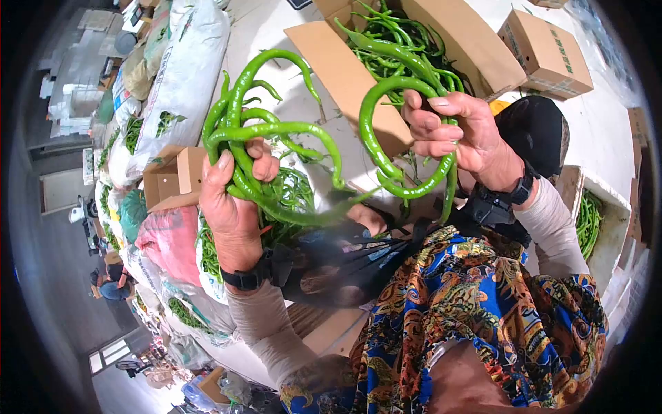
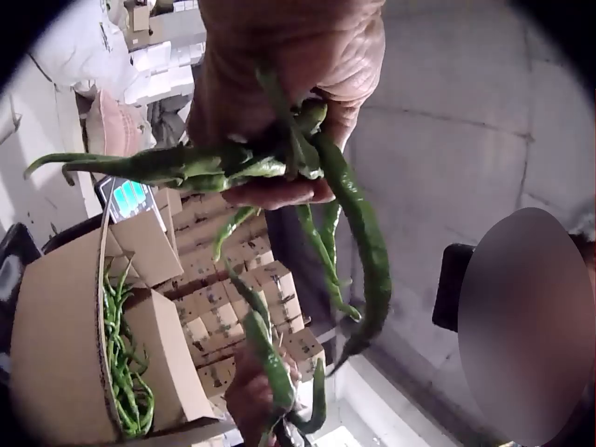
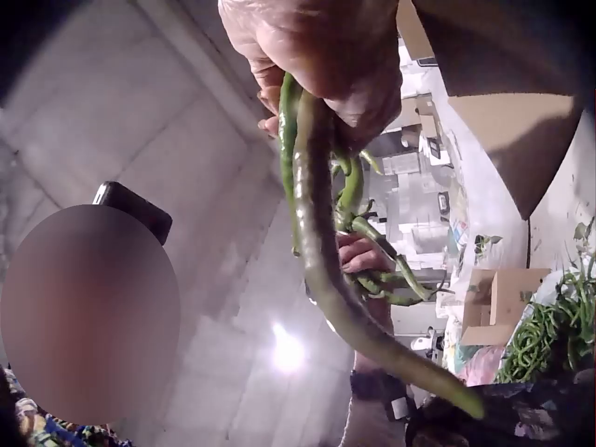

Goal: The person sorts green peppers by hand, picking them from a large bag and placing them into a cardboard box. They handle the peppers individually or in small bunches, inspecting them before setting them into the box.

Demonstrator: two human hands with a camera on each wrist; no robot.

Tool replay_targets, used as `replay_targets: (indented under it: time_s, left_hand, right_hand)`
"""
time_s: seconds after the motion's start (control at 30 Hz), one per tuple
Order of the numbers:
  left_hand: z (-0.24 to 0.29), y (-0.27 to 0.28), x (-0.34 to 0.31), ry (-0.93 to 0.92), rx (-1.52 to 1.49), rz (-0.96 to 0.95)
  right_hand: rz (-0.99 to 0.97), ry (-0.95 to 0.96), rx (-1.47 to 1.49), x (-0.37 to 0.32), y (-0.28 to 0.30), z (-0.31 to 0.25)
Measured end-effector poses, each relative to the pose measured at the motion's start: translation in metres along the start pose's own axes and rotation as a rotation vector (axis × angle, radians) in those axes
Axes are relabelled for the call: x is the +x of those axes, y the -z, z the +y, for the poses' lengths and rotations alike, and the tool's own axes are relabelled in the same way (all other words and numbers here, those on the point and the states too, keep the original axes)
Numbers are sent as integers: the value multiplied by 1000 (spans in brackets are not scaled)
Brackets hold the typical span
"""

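My left hand (image 1: 231, 229) grips a bunch of long green chili peppers (image 1: 238, 117), with thumb and fingers round them and curled ends sticking out. My right hand (image 1: 477, 134) pinches several more long green peppers (image 1: 367, 114); one curves into a large loop, others hang below the fingers. Both hands are raised, apart, in front of the body. In the right wrist view, a thick pepper (image 3: 321, 237) extends down from the right hand. Beyond the hands stands an open cardboard box (image 1: 345, 76) holding many green peppers (image 1: 389, 31). The left palm is partly hidden by its bunch.
Loose peppers (image 1: 296, 190) lie behind the left hand. A small open carton (image 1: 196, 169) stands at left, beside full white sacks (image 1: 189, 69) and a pink sack (image 1: 169, 241). A closed carton (image 1: 548, 58) stands at upper right. A white crate (image 1: 617, 207) with peppers is at right.
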State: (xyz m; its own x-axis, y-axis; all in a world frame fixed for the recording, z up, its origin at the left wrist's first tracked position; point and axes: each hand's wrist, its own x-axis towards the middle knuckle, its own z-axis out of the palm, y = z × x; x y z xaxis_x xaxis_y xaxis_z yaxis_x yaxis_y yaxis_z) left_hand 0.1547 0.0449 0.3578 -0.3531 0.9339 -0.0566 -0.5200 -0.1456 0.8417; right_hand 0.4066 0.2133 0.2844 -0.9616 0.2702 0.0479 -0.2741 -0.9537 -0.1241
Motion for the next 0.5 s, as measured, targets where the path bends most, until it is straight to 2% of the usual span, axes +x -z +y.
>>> replay_targets:
  time_s: [0.23,0.3,0.43,0.5]
  left_hand:
    - [-16,1,13,-7,-132,-66]
    - [-18,-5,16,-19,-136,8]
    - [-24,2,22,11,-178,-8]
    - [-28,12,25,24,-207,-39]
  right_hand:
    - [51,107,62,-4,10,-13]
    - [33,133,27,-5,14,-18]
    - [61,177,29,-6,7,-19]
    - [128,260,-13,-6,7,-23]
